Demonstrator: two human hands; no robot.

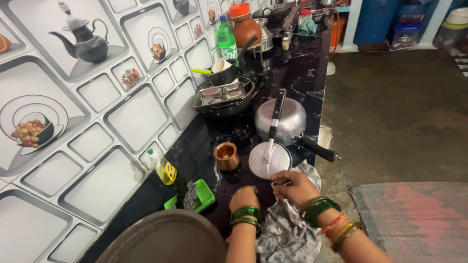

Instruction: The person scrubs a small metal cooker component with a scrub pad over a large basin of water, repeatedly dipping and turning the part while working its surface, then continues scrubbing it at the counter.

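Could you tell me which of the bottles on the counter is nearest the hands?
The small yellow bottle against the tiled wall, beside the green tray; the green bottle stands far back among the pots.

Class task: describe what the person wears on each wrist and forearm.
Both forearms are bare, with no sleeves. The left hand has green bangles with gold-coloured edges at the wrist. The right hand has a stack of green bangles, then orange and gold-coloured ones further up.

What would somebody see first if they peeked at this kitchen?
Probably the two hands at the bottom: the left hand and right hand, both wearing green bangles, gripping a spotted grey cloth at the black counter's edge. Just beyond them lie a round steel lid and a small copper pot, with an upturned pressure cooker behind.
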